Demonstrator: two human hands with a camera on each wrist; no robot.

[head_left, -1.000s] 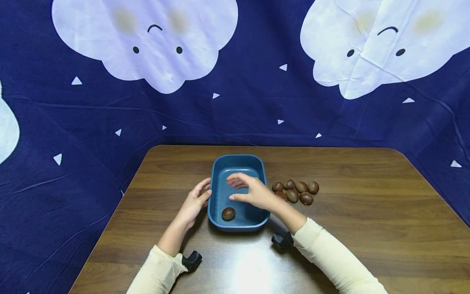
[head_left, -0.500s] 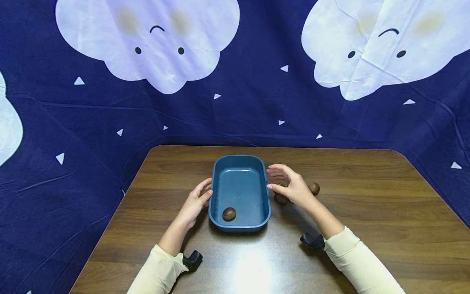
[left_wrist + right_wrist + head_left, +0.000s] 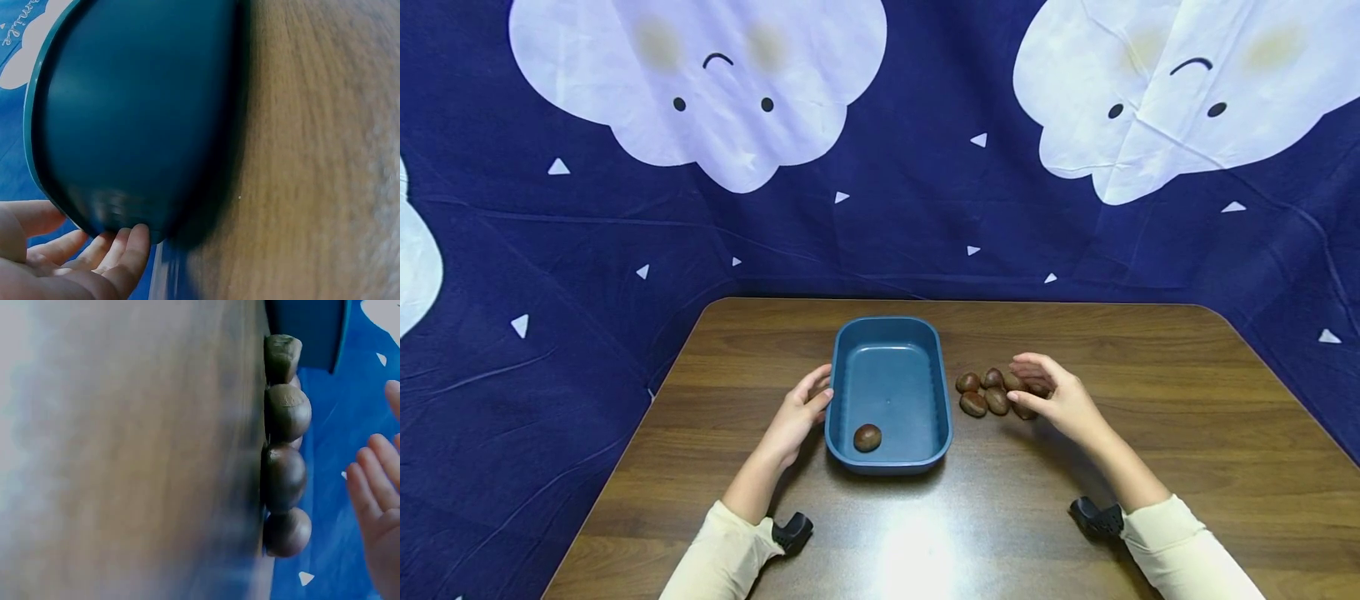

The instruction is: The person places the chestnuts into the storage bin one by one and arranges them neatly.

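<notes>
In the head view a blue rectangular container holds a single brown chestnut in its near left corner. My left hand rests its fingers against the outer left wall; the left wrist view shows straight fingertips touching that wall. To the right of the container lie several chestnuts grouped in two rows. Over the right end of this group hovers my right hand, thumb and fingers spread apart, partly hiding the chestnuts there. Seen from the right wrist, the hand is above the chestnuts, holding nothing.
Everything stands on a brown wooden table with rounded far corners. Behind it hangs a dark blue cloth printed with white clouds and triangles. Black wrist-worn devices sit near both cream sleeves.
My right hand has moved right, from over the container, past its right side, to the far end of the chestnut group. The left hand and container stay in place.
</notes>
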